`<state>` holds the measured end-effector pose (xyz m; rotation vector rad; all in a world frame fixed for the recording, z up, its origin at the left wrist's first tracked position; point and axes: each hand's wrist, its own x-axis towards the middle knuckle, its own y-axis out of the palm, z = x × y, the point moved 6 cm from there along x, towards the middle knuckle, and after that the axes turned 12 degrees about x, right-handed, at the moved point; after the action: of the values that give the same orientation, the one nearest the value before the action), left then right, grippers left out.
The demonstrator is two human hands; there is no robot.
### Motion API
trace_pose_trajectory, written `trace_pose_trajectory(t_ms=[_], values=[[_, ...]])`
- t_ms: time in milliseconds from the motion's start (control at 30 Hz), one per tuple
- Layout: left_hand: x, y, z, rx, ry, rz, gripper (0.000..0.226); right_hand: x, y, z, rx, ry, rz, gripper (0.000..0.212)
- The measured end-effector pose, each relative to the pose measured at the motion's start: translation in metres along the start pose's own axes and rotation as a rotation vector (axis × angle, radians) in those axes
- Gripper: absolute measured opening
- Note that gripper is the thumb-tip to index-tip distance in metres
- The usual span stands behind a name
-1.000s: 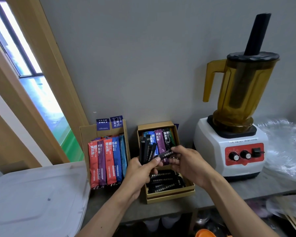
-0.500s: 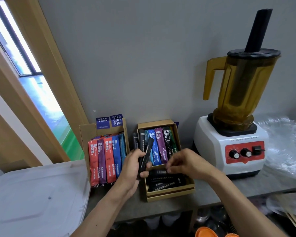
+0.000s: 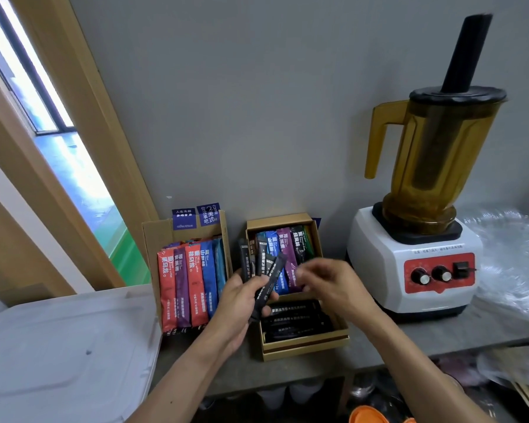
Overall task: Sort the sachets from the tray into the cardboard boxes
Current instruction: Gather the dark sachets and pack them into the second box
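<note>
From my remote seat I see the left hand point(image 3: 242, 297) gripping a fanned bundle of slim black stick sachets point(image 3: 274, 271), its fingers curled round their lower ends while the tops splay upward. The bundle hangs over the near-left edge of the open gold-brown cardboard box point(image 3: 306, 351) on the grey stone shelf point(image 3: 440, 334).

The right hand point(image 3: 330, 285) hovers just beside the bundle, over the same box, with its fingers bent. It is smeared by motion blur, so I cannot tell whether it pinches a sachet or holds nothing.

In the front part of that box more black sachets point(image 3: 293, 319) lie flat in a stack. Behind them, blue, purple and dark green sachets point(image 3: 284, 248) stand upright.

Just to the left stands a plain brown cardboard box point(image 3: 153, 239), holding upright red, purple and blue sachets point(image 3: 193, 285) in a row. A flat white plastic lid point(image 3: 68, 355) lies further left. To the right of the boxes stands a white blender with an amber jug point(image 3: 409, 270).
</note>
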<state>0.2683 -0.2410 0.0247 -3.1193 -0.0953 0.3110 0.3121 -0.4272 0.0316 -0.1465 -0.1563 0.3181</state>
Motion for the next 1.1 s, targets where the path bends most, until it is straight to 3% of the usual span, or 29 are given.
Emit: trace_pose_trajectory(t_ms=[100, 200, 300, 433, 600, 700, 800, 933, 1100], values=[[-0.001, 0.005, 0.0, 0.105, 0.04, 0.042, 0.031, 0.0, 0.0, 0.007, 0.331, 0.109, -0.073, 0.034], [-0.001, 0.009, 0.001, 0.121, 0.027, 0.068, 0.031, 0.0, 0.005, 0.004, 0.259, 0.16, -0.009, 0.023], [0.001, 0.008, 0.002, 0.083, 0.01, 0.025, 0.027, 0.0, -0.003, 0.0, 0.358, 0.178, -0.041, 0.012], [0.004, 0.002, 0.004, 0.068, 0.017, -0.001, 0.03, -0.002, -0.016, 0.001, 0.313, 0.134, -0.09, 0.013], [0.004, 0.0, 0.005, 0.135, 0.065, -0.009, 0.037, -0.003, -0.019, 0.003, 0.245, 0.136, -0.105, 0.035], [0.003, 0.001, 0.002, 0.141, 0.094, -0.012, 0.042, -0.005, -0.021, 0.003, 0.237, 0.121, -0.083, 0.03], [0.001, 0.002, 0.001, 0.135, 0.099, -0.01, 0.044, -0.006, -0.022, 0.0, 0.346, 0.139, -0.09, 0.027], [0.0, 0.008, 0.002, 0.129, 0.104, 0.01, 0.05, -0.006, -0.01, -0.002, 0.396, 0.176, -0.02, 0.045], [0.001, 0.01, 0.002, 0.151, 0.075, 0.035, 0.046, -0.004, -0.009, -0.011, 0.643, 0.277, -0.176, 0.025]])
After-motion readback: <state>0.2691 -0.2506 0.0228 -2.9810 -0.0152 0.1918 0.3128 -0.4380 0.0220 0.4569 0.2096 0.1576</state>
